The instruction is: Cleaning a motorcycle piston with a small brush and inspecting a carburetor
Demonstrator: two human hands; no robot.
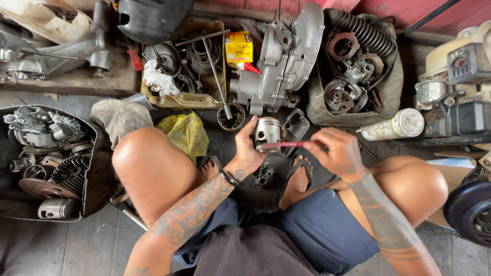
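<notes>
Head view: the person squats among engine parts, and the work in hand looks like cleaning or scraping a piston (267,134). The left hand (249,148) is closed around the piston, holding it above the feet, just below the engine case (284,61). The right hand (335,151) pinches a red-handled tool (284,145), its tip touching the piston. Going on likely calls for a steady grip and slow turning.

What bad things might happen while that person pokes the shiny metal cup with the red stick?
The left hand holds the metal piston only by its side, above bare feet in sandals; if it slips, it could land on toes. The right hand pushes the thin red tool toward the left hand's fingers, so a slip might jab them. Loose engine parts lie on the floor by the feet and could get kicked away.
</notes>
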